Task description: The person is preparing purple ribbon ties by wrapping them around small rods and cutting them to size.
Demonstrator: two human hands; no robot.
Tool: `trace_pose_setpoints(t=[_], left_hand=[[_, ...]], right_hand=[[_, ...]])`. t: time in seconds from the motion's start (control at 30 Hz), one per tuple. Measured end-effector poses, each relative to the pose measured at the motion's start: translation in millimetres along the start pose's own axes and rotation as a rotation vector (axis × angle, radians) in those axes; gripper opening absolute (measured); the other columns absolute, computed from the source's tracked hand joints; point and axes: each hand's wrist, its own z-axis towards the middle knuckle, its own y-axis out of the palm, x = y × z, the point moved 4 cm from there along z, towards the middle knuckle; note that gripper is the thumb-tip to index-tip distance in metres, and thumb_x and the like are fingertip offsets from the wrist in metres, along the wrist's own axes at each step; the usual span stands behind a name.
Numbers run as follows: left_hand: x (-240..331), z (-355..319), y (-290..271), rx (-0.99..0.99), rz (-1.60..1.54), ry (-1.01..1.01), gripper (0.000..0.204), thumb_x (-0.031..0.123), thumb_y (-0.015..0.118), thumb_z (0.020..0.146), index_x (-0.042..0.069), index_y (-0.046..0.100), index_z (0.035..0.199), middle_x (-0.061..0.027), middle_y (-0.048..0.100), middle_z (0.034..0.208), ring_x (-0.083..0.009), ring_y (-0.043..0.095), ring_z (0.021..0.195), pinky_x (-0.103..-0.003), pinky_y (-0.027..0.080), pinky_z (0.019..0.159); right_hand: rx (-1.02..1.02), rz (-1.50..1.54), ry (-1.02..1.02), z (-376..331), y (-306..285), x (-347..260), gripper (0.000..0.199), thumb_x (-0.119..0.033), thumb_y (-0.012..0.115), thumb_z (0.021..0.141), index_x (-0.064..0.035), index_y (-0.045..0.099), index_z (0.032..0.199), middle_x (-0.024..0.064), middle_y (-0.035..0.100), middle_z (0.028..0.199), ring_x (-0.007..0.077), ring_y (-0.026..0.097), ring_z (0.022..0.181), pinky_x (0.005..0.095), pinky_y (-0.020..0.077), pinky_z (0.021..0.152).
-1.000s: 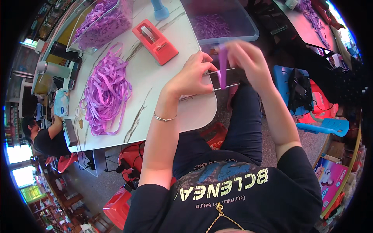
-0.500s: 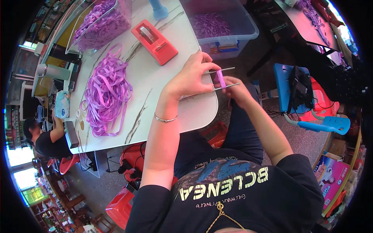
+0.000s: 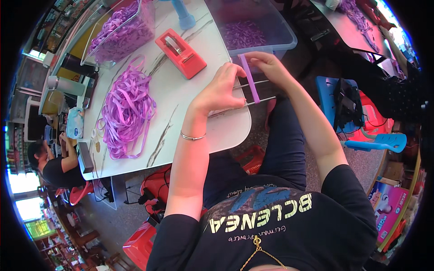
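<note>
At the right edge of the white counter, a purple ribbon strip is stretched across two thin metal rods, which are pointed outward beyond the edge. The upper end of the strip is pinched between the thumb and fingers of the right hand. The left hand is held curved beside the rods, with its thumb and fingers spread apart; whether something is pressed by them cannot be told. On the counter, a loose heap of purple ribbon is seen to the left, and a red tape dispenser is placed between the heap and the rods. Cut purple pieces are contained in a clear box on the counter, and others in a translucent bin just beyond its edge.
</note>
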Motion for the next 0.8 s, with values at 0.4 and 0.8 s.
trace_pose_setpoints(t=[0.4,0.8], left_hand=[[-1,0,3,-0.038,-0.004,0.029,0.048,0.01,0.065,0.06,0.006,0.058,0.107,-0.0086,0.044,0.101,-0.0235,0.042,0.103,-0.03,0.035,0.092],[12,-11,5,0.13,0.28,0.133,0.041,0.011,0.065,0.063,0.003,0.061,0.102,-0.0109,0.049,0.102,-0.0273,0.047,0.099,-0.034,0.039,0.089]], right_hand=[[0.033,0.131,0.264,-53,18,58,0.026,-0.016,0.061,0.083,-0.0008,0.062,0.104,0.0022,0.063,0.089,0.0086,0.055,0.08,0.023,0.0438,0.074],[0.284,0.623,0.415,-124,59,21,0.013,-0.018,0.062,0.085,-0.0057,0.062,0.09,0.0,0.063,0.079,0.0043,0.056,0.069,0.015,0.0408,0.058]])
